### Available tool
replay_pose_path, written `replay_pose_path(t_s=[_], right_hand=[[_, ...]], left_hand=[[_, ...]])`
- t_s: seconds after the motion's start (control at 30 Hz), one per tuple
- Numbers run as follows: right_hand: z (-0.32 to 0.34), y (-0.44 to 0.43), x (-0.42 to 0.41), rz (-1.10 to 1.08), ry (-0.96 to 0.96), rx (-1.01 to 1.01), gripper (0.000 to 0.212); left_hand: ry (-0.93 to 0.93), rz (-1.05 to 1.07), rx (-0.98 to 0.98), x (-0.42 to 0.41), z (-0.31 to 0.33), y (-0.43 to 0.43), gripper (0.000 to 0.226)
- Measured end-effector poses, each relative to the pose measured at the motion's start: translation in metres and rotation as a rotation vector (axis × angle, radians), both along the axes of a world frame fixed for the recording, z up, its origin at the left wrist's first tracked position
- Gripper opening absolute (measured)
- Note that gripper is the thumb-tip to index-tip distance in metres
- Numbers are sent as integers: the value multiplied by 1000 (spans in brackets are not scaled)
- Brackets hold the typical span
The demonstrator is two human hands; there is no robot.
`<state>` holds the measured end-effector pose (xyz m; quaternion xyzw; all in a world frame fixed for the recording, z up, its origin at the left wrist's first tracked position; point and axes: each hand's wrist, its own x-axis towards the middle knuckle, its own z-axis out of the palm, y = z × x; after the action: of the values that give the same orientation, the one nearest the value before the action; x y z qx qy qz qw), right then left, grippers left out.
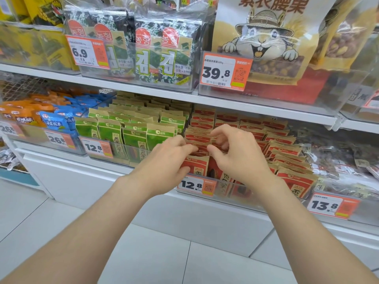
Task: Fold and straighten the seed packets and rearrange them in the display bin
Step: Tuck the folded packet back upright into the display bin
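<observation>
Red and kraft-brown seed packets (229, 121) stand in rows inside a clear display bin (264, 201) on the lower shelf. My left hand (166, 162) and my right hand (235, 152) both reach into the front left of that bin. Their fingertips pinch the top edge of a red seed packet (203, 149) in the second row, just behind the front packet (195, 165). Both hands cover much of the front row. To the right, more red packets (287, 154) lean at an angle.
A bin of green seed packets (131, 128) stands directly left, with blue and orange snack bags (55, 117) beyond. Orange price tags (196, 184) hang on the bin fronts. The upper shelf (143, 93) with seaweed packs and a large nut bag overhangs. White floor tiles lie below.
</observation>
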<state>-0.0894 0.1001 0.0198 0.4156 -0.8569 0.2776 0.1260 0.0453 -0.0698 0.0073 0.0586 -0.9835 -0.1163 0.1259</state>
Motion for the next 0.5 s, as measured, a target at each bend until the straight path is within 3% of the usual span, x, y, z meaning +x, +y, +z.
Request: replay_pose_path(t_s=[0.17,0.3,0.4,0.5], right_hand=[[6,17,-1,-31,-10,275,38],[2,18,-6,-129,113,295,35],[-6,4,-11,-209,199,290,58],[-13,-10,-13,-258,226,277,67]], left_hand=[[-5,15,-46,-4,-2,2,37],[-10,30,-61,-9,-6,3,27],[-13,57,-36,-9,-6,5,23],[-20,55,-1,-6,-6,6,18]])
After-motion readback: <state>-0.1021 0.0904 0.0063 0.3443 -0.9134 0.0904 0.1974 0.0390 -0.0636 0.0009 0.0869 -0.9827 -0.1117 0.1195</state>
